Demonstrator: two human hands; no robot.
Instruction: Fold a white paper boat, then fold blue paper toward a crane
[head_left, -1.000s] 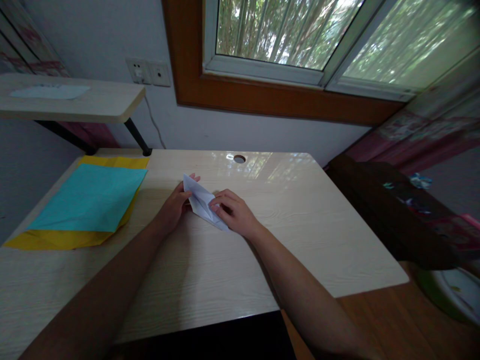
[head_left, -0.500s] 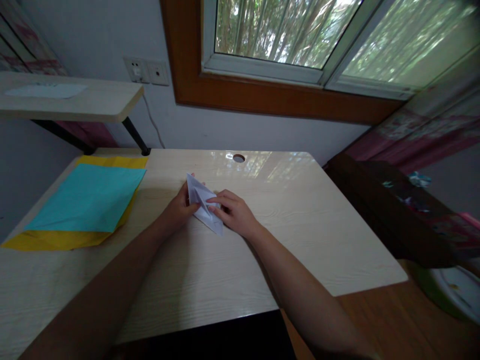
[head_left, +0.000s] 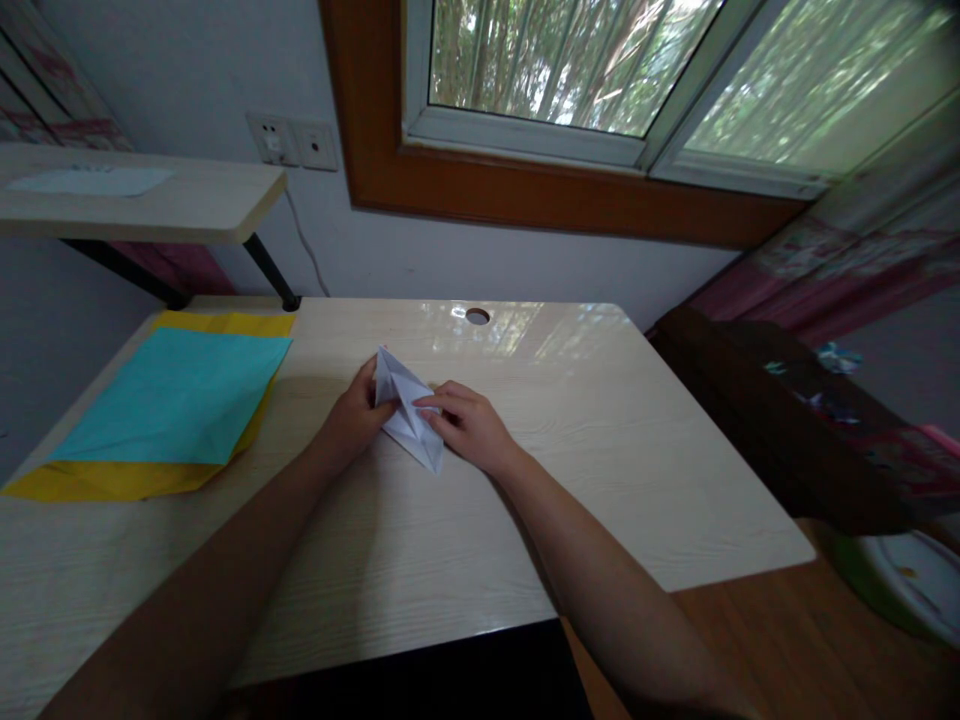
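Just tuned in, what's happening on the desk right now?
A person is working a folded white paper on a light wooden desk. The left hand grips its upper left edge while the right hand presses fingers onto its right side. A turquoise sheet lies on a yellow sheet at the desk's left, untouched.

so the folded white paper piece [head_left: 405, 408] got turned more upright between both hands since a second ago, tip now pointing nearer.

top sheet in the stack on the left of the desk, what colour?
Turquoise sheet, lying on a yellow sheet that shows around its edges. The head view is the only one.
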